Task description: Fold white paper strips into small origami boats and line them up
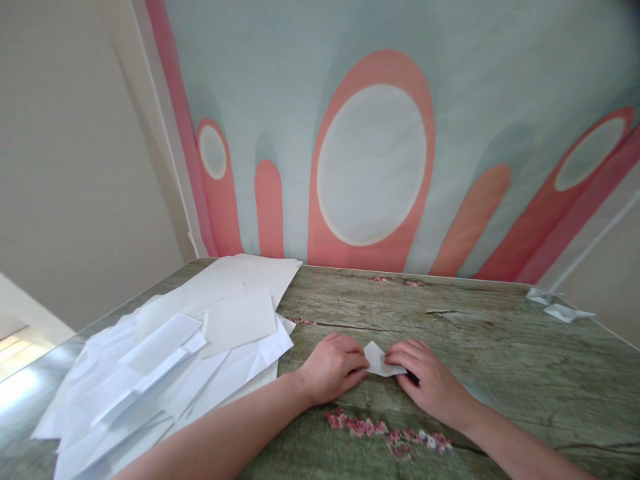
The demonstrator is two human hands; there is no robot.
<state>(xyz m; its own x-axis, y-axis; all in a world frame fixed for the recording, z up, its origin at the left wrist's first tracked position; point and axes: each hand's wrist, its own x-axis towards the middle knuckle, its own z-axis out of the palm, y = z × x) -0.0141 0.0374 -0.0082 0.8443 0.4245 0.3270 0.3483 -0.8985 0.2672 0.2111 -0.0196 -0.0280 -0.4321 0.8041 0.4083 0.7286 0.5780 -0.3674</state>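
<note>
Pink blossoms (357, 424) dot the green woodgrain table (520, 373). Behind it, the backdrop (470, 87) is coral-patterned grey-green. The folded paper (376, 363) is white.

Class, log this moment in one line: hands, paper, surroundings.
left hand: holding small white paper; right hand: holding same paper; paper pile: on table, left side

Paper piece (376, 362) between fingers (357, 361) of left hand (331, 367) and right hand (431, 381), above table (510, 353). Paper pile (200, 353) on table, left of fingers. Two paper scraps (567, 313) far right, beyond fingers. Backdrop (295, 167) behind everything. Flower print (367, 427) on table, nearer than fingers.
</note>
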